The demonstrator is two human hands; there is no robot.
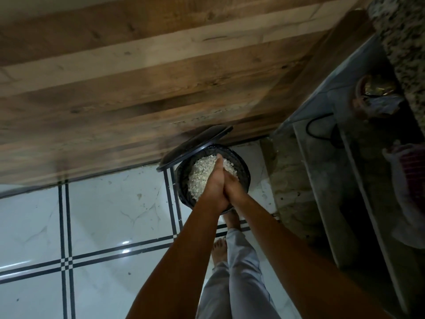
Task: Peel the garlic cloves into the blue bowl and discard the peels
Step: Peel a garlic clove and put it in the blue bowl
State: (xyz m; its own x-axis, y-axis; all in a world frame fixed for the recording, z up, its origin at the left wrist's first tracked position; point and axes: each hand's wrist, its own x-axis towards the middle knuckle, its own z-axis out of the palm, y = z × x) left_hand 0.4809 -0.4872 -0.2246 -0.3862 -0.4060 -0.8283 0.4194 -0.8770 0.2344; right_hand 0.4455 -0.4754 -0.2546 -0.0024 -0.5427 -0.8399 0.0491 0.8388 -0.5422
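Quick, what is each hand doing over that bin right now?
Left hand: open, fingers straight, palm pressed against the other hand above the garlic peels in the black bin.
Right hand: open, pressed flat against the left; holds nothing visible.

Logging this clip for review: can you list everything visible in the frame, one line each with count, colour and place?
Bin: one, black, on the floor by the wooden panel.
Bin lid: one, black, tipped open at the bin's far left.
Garlic peels: a heap, whitish, inside the bin.
Wooden panel: one, brown, across the top.
Floor tiles: white with dark lines, lower left.
Stone shelves: grey, right side.
Left hand: pressed against the right, over the bin.
Right hand: over the bin.
Legs: two, grey trousers, bare feet.
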